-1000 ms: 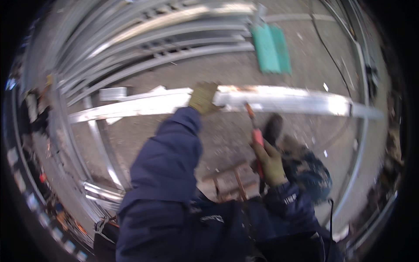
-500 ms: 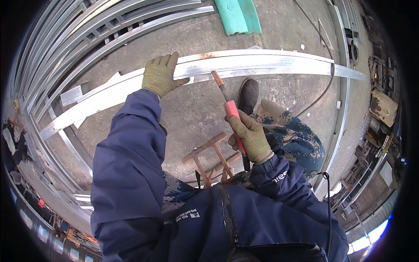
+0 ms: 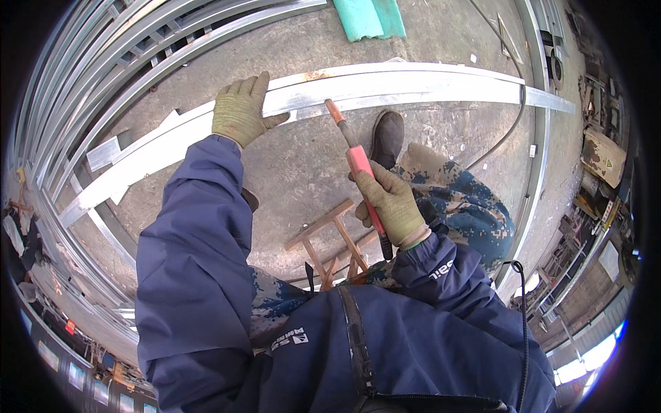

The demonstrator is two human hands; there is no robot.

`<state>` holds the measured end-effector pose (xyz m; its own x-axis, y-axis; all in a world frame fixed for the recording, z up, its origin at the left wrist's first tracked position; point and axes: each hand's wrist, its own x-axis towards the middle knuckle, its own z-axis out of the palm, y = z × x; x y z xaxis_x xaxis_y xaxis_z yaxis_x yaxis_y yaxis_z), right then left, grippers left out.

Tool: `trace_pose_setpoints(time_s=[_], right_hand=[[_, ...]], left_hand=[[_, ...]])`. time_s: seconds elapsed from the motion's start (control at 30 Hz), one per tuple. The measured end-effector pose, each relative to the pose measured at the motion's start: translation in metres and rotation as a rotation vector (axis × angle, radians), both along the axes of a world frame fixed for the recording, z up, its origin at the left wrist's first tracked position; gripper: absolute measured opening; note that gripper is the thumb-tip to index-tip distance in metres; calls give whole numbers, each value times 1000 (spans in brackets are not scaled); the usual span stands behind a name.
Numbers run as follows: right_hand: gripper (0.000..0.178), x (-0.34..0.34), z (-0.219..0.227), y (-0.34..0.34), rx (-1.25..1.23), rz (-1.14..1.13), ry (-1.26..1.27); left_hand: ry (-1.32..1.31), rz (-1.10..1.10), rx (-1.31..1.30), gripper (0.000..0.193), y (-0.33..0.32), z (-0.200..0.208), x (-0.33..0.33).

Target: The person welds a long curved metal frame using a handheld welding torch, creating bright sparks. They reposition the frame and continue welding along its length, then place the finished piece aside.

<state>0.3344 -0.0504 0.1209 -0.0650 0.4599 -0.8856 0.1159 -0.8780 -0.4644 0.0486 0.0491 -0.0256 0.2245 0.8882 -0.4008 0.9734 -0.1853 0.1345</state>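
Note:
A long bright metal beam (image 3: 385, 84) runs across in front of me, with a rusty-brown patch (image 3: 315, 76) on its far edge. My left hand (image 3: 239, 110), in an olive work glove, lies over the beam left of that patch. Its fingers stretch across the metal, and the thumb stands apart along the near side. In my gloved right hand (image 3: 394, 203) is a welding torch (image 3: 358, 162) with a red handle and a copper-coloured nozzle. The nozzle points up and left at the beam's near part, below the rusty patch; whether it touches, I cannot tell.
Several metal profiles (image 3: 200, 49) lie stacked at the far left. A wooden stool-like frame (image 3: 330, 234) stands near my legs. Farther off are a green sheet (image 3: 368, 17) and a dark cable (image 3: 497, 144) running over the beam. Another metal rail (image 3: 540, 158) crosses at the right.
The whole view has shifted slightly, so things sit a little higher and farther left. Both hands and the torch keep about the same place along the beam.

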Motion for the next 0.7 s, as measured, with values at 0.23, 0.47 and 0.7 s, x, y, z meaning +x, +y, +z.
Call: trace_pose_setpoints(time_s=[0.23,0.47,0.7], right_hand=[[51,-2,-2,-2,29,-21,-11],[54,-3,-1,1,-21,-26,23],[56,-1,-1,1,-32,-6,21]], left_hand=[[-22,5,30,102,-1,-5,-1],[23,-131,124,101,-7,-38,-32],[-33,-47,151,102,-5,-36,-21]])
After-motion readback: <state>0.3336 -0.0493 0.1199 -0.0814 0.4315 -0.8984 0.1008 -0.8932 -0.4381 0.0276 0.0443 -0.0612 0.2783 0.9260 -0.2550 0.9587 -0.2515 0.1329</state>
